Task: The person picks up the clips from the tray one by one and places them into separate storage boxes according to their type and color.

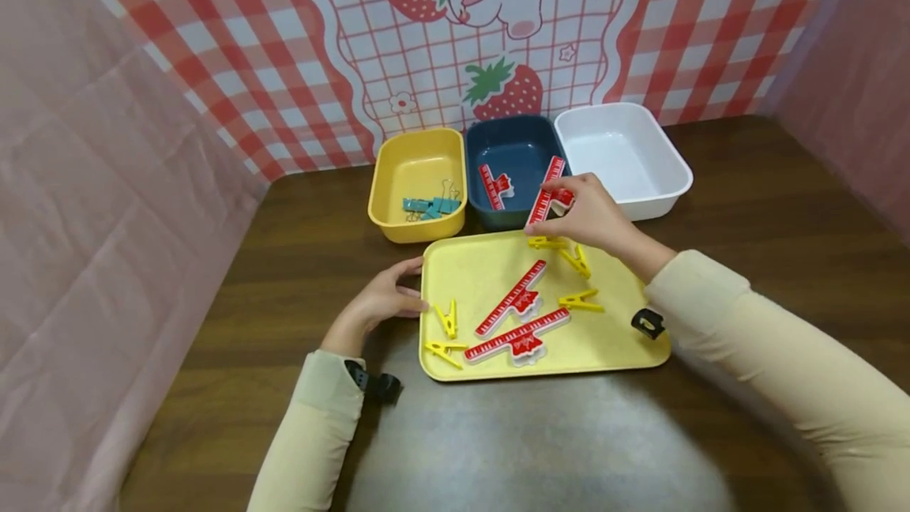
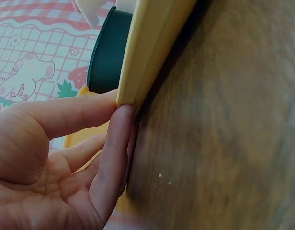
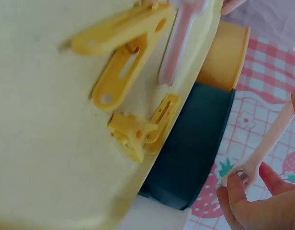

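My right hand [image 1: 593, 216] pinches a red clip with a piano-key pattern [image 1: 546, 194] above the front of the dark blue bin [image 1: 505, 218]; in the right wrist view its pale side [image 3: 274, 134] shows between the fingers. Another red clip [image 1: 495, 186] lies in that bin. With thumb and fingers, my left hand [image 1: 380, 299] holds the left edge of the pale yellow tray [image 1: 455, 259]; the rim [image 2: 142, 52] is at the fingertips in the left wrist view. On the tray lie two red clips [image 1: 513, 299] [image 1: 519, 336] and several yellow clips [image 1: 581, 300].
A yellow bin [image 1: 415, 156] with teal binder clips [image 1: 432, 207] stands left of the dark blue one. To the right is a white bin [image 1: 618, 152]. Behind them hangs a strawberry-print checked cloth [image 1: 242, 62]. The brown wooden table [image 1: 284, 259] lies beneath everything.
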Available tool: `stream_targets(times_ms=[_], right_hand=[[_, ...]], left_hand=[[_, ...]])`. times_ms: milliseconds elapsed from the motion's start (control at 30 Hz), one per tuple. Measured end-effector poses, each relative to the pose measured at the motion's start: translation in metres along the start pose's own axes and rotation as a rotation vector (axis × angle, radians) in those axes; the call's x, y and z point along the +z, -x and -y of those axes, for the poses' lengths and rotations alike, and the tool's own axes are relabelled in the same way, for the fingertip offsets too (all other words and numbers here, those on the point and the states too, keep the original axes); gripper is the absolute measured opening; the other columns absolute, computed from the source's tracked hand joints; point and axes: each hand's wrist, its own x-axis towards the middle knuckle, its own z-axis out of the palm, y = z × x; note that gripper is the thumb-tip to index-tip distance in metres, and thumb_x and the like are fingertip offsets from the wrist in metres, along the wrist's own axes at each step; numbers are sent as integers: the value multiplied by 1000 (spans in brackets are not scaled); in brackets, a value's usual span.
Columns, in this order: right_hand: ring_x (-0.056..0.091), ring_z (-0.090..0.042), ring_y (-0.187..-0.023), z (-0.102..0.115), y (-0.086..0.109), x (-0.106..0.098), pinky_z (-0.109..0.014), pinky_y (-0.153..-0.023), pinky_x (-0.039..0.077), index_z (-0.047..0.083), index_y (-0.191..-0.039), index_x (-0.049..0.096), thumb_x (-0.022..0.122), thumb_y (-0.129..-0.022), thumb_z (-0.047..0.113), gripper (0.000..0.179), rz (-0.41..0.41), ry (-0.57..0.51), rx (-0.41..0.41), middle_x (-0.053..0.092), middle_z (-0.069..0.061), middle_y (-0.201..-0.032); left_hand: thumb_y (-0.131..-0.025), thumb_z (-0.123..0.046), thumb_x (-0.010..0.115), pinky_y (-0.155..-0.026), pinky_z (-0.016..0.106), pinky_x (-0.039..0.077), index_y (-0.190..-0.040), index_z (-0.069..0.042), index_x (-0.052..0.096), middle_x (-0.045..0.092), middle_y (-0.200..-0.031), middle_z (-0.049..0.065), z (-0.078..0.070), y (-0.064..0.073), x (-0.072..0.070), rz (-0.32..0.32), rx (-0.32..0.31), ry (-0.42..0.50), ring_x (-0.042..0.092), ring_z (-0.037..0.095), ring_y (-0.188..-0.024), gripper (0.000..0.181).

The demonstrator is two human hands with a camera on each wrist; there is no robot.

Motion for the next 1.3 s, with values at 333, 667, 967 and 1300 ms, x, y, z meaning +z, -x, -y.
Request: stream_targets(times_ms=[333, 667, 967, 1300], right_hand=[[36, -35, -112, -3, -36, 10, -50, -93, 41, 4, -132, 49, 79, -66, 52, 87, -69, 14, 76, 35, -24, -130], [42, -33, -97, -3, -52, 27, -42, -80, 43, -3, -114, 55, 74, -79, 28, 50, -187, -65, 66, 39, -22, -114], [46, -34, -101, -1, -38, 26, -44, -88, 41, -2, -106, 59, 69, -83, 13, 29, -211, -97, -97, 49, -18, -108], [52, -32, -101, -4, -5, 36, -46, -85, 44, -1, -105, 63, 74, -78, 14, 33, 17, -120, -254, 58, -16, -106]], left_hand=[[-79, 13, 66, -76, 35, 55, -145, -12, 32, 37, -140, 10, -2, 3, -1, 0, 1, 16, 58, 25, -96, 78], [-78, 15, 64, -76, 36, 55, -145, -8, 31, 37, -140, 14, 3, 4, -2, 19, 31, 49, 60, 25, -95, 78], [-78, 15, 65, -76, 35, 55, -145, -10, 31, 37, -140, 12, -1, 1, -3, 3, 28, 36, 59, 26, -99, 78], [-79, 15, 64, -77, 36, 54, -145, -9, 30, 37, -141, 13, -2, 4, -3, 10, 24, 29, 59, 27, -100, 78]])
